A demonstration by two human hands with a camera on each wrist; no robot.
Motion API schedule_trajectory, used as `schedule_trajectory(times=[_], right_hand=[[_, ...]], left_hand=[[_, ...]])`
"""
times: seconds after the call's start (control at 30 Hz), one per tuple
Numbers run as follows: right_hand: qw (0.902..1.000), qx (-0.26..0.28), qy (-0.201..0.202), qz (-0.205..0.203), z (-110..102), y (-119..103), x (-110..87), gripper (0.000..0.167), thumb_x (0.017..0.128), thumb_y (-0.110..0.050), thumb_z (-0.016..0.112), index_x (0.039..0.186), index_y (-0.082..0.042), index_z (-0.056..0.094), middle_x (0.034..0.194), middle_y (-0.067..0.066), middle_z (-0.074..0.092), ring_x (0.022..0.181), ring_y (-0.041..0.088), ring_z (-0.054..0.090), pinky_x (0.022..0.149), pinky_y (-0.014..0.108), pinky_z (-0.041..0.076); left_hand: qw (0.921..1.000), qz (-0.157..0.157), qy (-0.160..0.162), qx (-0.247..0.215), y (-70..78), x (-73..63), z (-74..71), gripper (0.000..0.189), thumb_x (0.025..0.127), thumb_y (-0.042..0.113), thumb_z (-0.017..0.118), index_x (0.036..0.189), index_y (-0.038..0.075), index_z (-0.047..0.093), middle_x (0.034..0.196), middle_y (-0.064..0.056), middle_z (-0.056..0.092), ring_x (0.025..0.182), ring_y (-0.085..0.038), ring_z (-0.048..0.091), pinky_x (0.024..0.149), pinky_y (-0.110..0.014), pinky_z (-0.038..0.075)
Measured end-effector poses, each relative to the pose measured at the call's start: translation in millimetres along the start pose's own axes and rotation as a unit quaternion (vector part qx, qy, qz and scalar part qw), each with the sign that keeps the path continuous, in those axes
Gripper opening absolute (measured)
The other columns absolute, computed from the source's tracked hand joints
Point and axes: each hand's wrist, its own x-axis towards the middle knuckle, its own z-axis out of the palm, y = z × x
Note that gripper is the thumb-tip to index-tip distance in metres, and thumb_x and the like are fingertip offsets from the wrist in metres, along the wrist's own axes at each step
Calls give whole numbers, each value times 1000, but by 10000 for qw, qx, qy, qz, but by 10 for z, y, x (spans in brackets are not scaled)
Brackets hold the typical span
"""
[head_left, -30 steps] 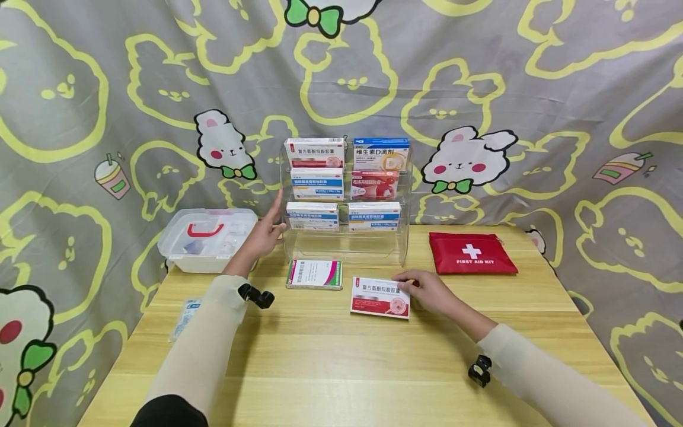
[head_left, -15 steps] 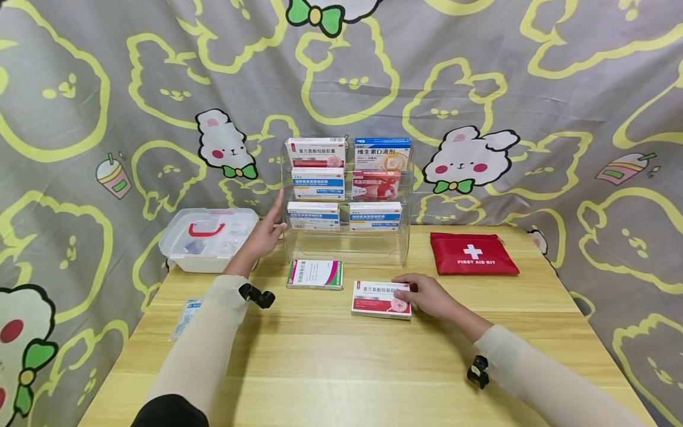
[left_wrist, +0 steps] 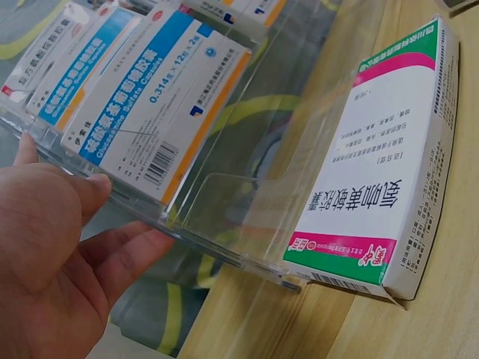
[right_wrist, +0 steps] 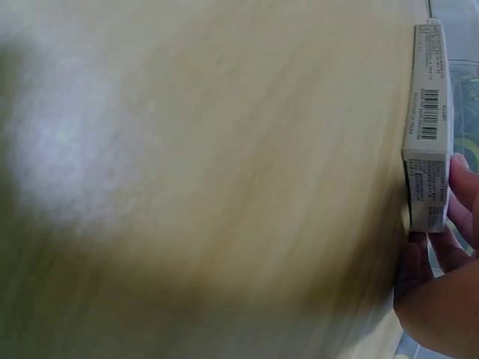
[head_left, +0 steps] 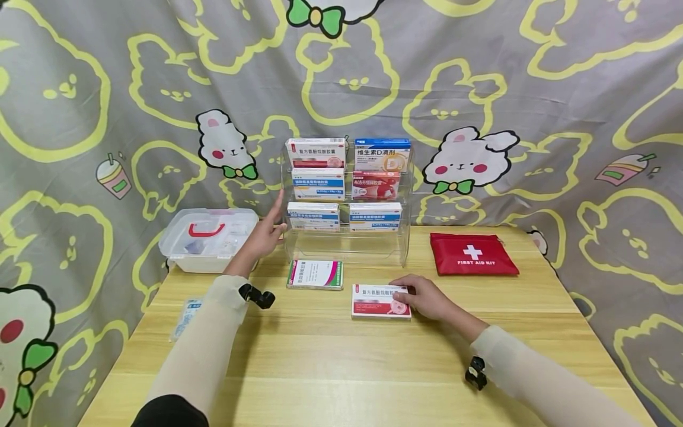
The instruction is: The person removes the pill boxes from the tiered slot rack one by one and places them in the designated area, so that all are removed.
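A red-and-white medicine box (head_left: pixel 373 301) lies label up at the middle of the table. My right hand (head_left: pixel 423 295) pinches its right end, thumb on the printed face; the right wrist view shows the other fingers at the end and underside of the box (right_wrist: pixel 428 123). My left hand (head_left: pixel 265 236) touches the left side of a clear display rack (head_left: pixel 347 248), fingers extended, holding nothing. Medicine boxes, among them a blue-and-white box (left_wrist: pixel 161 101), fill the rack's three upper tiers. In front of the rack lies a green-and-magenta medicine box (head_left: pixel 315 274).
To the left stands a clear lidded case (head_left: pixel 200 252) with a red handle. A small blue-and-white packet (head_left: pixel 187 317) lies by my left forearm. At the right is a red first aid pouch (head_left: pixel 472 254). A patterned curtain (head_left: pixel 347 71) hangs behind the table.
The red-and-white box has turned slightly straighter, its far edge shifting towards me. My right thumb has come further onto its face. The left hand stays at the rack.
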Motion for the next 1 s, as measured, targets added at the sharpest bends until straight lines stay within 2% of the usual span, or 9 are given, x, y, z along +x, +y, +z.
schedule_trajectory(times=[0.13,0.3,0.43,0.6,1.0], right_hand=[[10000,-70,-23,-56,2,3,-2,33,98,-17,72,130,-6,72,125,12,69,113,28,60,103,53,49],[10000,-19,2,-93,-15,-17,-24,39,98,-18,72,134,-4,69,129,15,68,117,31,60,106,54,47],[9997,-123,145,-155,-36,-33,-56,45,96,-21,75,137,-5,67,132,14,67,122,33,60,109,56,46],[9989,-181,344,-267,-52,-98,-143,48,92,-22,80,137,-9,68,135,9,66,123,32,58,105,56,49],[9968,-453,392,-523,108,-213,-371,50,85,-23,86,132,-14,72,132,2,67,125,26,57,109,54,47]], left_hand=[[10000,-2,9,33,-2,-1,5,91,111,6,42,150,71,-7,171,-19,11,149,-47,33,97,-56,55],[10000,-46,20,68,-7,-3,4,91,111,7,43,150,72,-8,171,-18,12,146,-48,37,97,-56,55],[10000,-36,10,73,-10,-7,-3,91,111,7,43,149,72,-8,171,-18,12,145,-49,38,97,-56,55],[10000,-13,9,93,-20,0,-2,91,111,7,43,150,71,-8,171,-17,12,146,-48,37,97,-56,55],[10000,-16,-5,79,-19,-1,-3,91,111,8,43,149,72,-8,171,-19,12,147,-48,35,97,-57,55]])
